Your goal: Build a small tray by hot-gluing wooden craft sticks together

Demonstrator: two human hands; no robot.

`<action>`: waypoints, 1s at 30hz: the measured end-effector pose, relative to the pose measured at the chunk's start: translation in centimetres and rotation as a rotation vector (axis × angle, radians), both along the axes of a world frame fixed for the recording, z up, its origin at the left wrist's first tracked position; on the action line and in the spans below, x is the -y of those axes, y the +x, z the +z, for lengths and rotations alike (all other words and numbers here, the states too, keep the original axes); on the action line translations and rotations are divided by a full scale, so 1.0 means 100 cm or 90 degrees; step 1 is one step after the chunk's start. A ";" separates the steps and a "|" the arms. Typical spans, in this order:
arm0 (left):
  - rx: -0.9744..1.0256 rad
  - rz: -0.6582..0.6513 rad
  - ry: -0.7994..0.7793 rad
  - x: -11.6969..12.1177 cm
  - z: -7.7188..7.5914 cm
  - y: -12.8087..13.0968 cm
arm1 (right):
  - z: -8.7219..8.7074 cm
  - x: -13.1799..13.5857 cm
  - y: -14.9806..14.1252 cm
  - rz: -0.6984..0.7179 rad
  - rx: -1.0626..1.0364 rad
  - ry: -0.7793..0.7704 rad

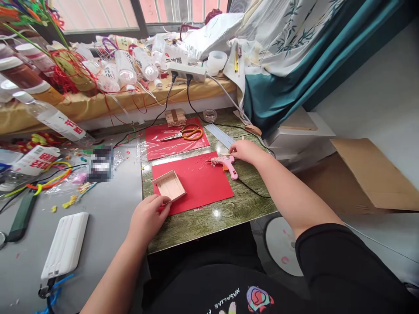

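My left hand point(149, 218) grips the near edge of a small open box made of wooden craft sticks point(170, 186), its fingers closed at the corner. The box rests on a red sheet point(206, 181). My right hand point(245, 150) is closed, fingertips down by the lower end of some translucent glue sticks point(220, 136). What it pinches, if anything, is hidden. Just below it lies a pink hot glue gun point(229, 165) with stringy glue around its nozzle, pointing left. Scissors with orange-brown handles point(191, 132) lie on a second red sheet point(157, 150) in clear wrap.
A bundle of craft sticks point(176, 117) and a roll of clear tape point(210, 115) sit at the back. A power strip point(186, 72) trails black cords over the table. At left are a white power bank point(65, 245) and a green-handled tool point(23, 213). Bottles point(126, 69) crowd the sill.
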State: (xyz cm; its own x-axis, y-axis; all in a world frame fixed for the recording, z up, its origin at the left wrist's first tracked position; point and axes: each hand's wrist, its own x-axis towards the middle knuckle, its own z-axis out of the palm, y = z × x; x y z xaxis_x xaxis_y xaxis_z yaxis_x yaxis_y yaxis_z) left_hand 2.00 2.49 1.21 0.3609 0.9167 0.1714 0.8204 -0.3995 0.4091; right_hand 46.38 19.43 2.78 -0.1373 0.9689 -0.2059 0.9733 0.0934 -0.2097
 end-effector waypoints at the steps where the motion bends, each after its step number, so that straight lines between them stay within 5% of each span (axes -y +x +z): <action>1: 0.008 0.004 -0.001 0.000 -0.001 0.005 | 0.000 -0.003 -0.001 0.006 0.006 -0.014; 12: 0.048 0.025 -0.004 -0.006 -0.006 0.038 | 0.002 -0.007 -0.006 0.023 0.023 -0.081; 16: 0.055 0.018 -0.004 -0.006 -0.008 0.030 | 0.014 0.001 -0.009 0.035 0.021 -0.020; 19: 0.058 0.015 -0.005 -0.007 -0.010 0.023 | 0.028 0.018 -0.024 0.069 -0.035 0.119; 22: 0.078 0.013 -0.009 -0.006 -0.009 0.019 | 0.033 0.049 -0.061 0.209 -0.193 0.181; 26: 0.161 0.012 0.005 -0.003 -0.005 0.018 | 0.020 0.087 -0.131 0.517 -0.290 0.187; 30: 0.208 -0.021 0.058 0.001 -0.005 0.019 | 0.006 0.097 -0.175 0.581 -0.277 0.203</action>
